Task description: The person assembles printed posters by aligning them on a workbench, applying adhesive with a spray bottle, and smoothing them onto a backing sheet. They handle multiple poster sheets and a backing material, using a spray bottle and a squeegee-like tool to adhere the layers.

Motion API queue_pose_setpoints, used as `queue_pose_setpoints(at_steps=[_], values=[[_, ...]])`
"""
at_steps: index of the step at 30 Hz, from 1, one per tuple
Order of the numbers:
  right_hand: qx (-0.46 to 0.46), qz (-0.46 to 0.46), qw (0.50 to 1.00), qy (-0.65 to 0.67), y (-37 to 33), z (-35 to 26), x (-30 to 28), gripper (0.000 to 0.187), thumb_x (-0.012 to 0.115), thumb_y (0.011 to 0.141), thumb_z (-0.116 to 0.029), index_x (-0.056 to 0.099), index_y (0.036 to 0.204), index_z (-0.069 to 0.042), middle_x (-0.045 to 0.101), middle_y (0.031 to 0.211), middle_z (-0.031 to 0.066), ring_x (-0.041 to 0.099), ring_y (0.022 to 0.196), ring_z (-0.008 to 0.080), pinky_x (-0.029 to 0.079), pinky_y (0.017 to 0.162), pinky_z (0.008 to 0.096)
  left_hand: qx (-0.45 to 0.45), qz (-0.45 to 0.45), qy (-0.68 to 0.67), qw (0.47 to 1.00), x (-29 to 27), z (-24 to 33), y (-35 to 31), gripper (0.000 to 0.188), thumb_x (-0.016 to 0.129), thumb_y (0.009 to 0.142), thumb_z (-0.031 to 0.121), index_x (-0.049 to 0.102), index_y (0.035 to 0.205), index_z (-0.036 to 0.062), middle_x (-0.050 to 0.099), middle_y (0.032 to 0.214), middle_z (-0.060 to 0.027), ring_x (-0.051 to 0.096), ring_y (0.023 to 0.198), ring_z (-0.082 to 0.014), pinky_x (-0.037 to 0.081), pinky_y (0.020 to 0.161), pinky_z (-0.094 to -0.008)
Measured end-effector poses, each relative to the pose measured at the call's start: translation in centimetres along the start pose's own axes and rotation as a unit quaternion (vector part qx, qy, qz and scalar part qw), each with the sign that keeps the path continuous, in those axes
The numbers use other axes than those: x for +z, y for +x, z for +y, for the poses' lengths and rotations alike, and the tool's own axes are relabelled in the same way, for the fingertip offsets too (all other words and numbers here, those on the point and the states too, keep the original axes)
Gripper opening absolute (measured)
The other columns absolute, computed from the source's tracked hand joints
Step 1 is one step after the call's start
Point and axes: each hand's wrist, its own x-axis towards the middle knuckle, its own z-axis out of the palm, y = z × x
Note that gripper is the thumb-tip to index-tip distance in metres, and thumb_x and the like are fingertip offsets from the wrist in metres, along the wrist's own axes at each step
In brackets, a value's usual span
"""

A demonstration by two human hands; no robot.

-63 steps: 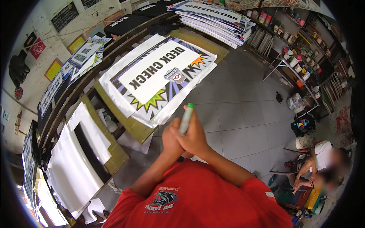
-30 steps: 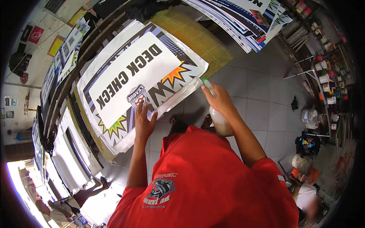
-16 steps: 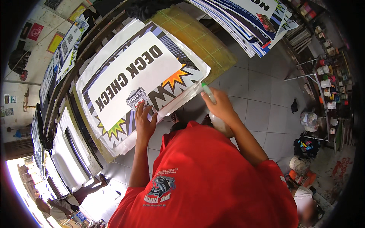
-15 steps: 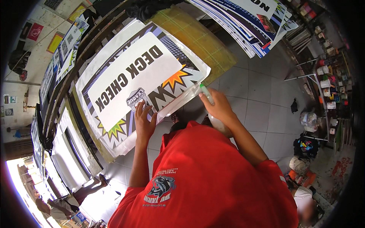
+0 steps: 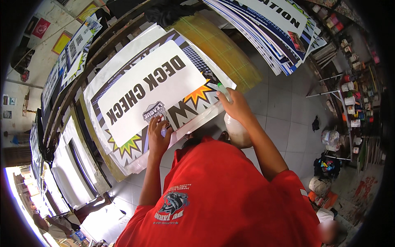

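Observation:
A large printed sign sheet (image 5: 135, 96) with a white panel, dark lettering and coloured starbursts lies in front of me, upside down from my side. My left hand (image 5: 157, 138) is at its near edge by the small logo, fingers bent and apart, with nothing plainly held. In my right hand (image 5: 236, 105) is a translucent white spray bottle (image 5: 238, 133) with a green nozzle tip. The fingers wrap its neck, and the nozzle is at the sheet's right corner. Part of the bottle is hidden behind my hand and forearm.
A yellowish translucent mat (image 5: 226, 53) sticks out beyond the sheet. Another stack of printed sheets (image 5: 284, 51) is at the upper right. Shelves of small pots (image 5: 349, 101) line the right side. White panels (image 5: 72, 164) stand at the left. A person (image 5: 327, 226) is at the lower right.
The view has shifted slightly. My right hand has moved the spray bottle's nozzle a little farther over the sheet's corner, and more of the bottle shows. My left fingers are more bent.

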Motion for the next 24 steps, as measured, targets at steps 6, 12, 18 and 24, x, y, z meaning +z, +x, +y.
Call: queue_pose_setpoints(at_steps=[6, 12, 18, 24], values=[[-0.039, 0.051, 0.996, -0.062, 2.1, -0.8, 0.7, 0.047, 0.056, 0.095, -0.042, 0.065, 0.091, 0.005, 0.066, 0.081, 0.0256, 0.065, 0.081, 0.0412, 0.050, 0.074, 0.0451, -0.006, 0.010, 0.021, 1.000, -0.6, -1.0, -0.2, 0.029, 0.071, 0.082, 0.015, 0.065, 0.108, 0.0053, 0.056, 0.131, -0.0182, 0.043, 0.132, -0.0428, 0.035, 0.108, -0.0519], [-0.012, 0.007, 1.000, -0.023, 4.3, -2.8, 0.4, 0.048, 0.055, 0.095, -0.044, 0.066, 0.093, 0.003, 0.067, 0.085, 0.0261, 0.065, 0.085, 0.0425, 0.049, 0.077, 0.0461, -0.006, 0.032, 0.019, 0.999, -0.8, -2.3, -0.1, 0.028, 0.072, 0.082, 0.013, 0.065, 0.108, 0.0053, 0.056, 0.130, -0.0177, 0.043, 0.132, -0.0437, 0.036, 0.107, -0.0524], [-0.021, 0.037, 0.998, -0.049, 6.4, -3.0, 1.7, 0.048, 0.056, 0.095, -0.043, 0.066, 0.090, 0.004, 0.067, 0.084, 0.0254, 0.065, 0.084, 0.0434, 0.049, 0.075, 0.0462, -0.010, 0.029, 0.002, 1.000, -1.7, -2.9, 0.1, 0.028, 0.072, 0.080, 0.012, 0.066, 0.106, 0.0059, 0.057, 0.128, -0.0176, 0.042, 0.132, -0.0445, 0.035, 0.108, -0.0534], [0.010, 0.001, 0.999, -0.036, 8.5, -4.8, 1.6, 0.050, 0.056, 0.094, -0.044, 0.066, 0.090, 0.005, 0.066, 0.083, 0.0274, 0.065, 0.084, 0.0437, 0.048, 0.075, 0.0471, 0.003, 0.020, 0.004, 1.000, -2.0, -4.1, 0.3, 0.027, 0.073, 0.078, 0.012, 0.067, 0.104, 0.0064, 0.058, 0.127, -0.0162, 0.042, 0.132, -0.0440, 0.033, 0.109, -0.0538]])
